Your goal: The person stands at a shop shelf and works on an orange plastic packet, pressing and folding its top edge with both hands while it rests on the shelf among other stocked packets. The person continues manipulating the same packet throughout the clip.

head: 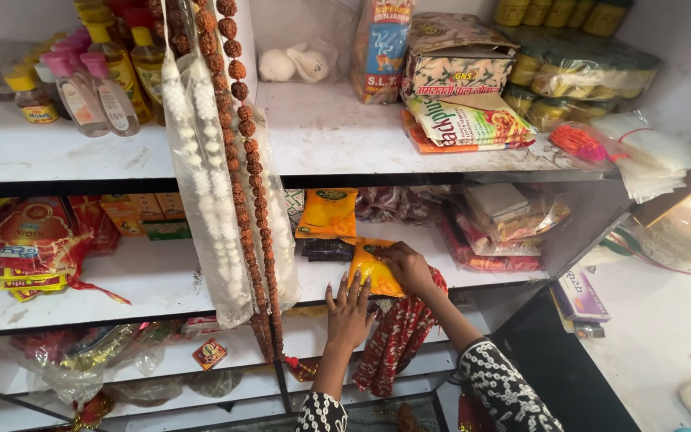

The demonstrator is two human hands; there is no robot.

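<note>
Two hands are at work on the middle shelf (161, 280) in the head view, the only one I have from here. The right hand (408, 268) is closed over the top edge of a glossy orange pouch (373, 272), gripping it where it lies at the shelf's front lip; the left hand (348, 312) is spread flat, fingers wide, pressed against the shelf edge just below the pouch and holding nothing. A second, matching orange pouch (326, 213) stands upright just behind, above a small dark packet (327, 250). My worry is the pouch's slick film: gripped only at one edge and half over the lip, it could slide off and drop to the lower shelves. The hanging strands are another hazard, I think; a string of rough brown beads (241, 144) and one of white beads (193, 144), sleeved in clear crinkled plastic, dangle close to the left forearm, and a careless lift could snag them. A red patterned cloth (393, 340) droops from the shelf edge beneath the right wrist and might be dragged along. The shelves are white, scuffed and dusty; the upper shelf (321, 136) carries plastic bottles (97, 88) with pink and yellow caps, a floral cardboard box (453, 64) and flat printed packets (469, 124).
</note>
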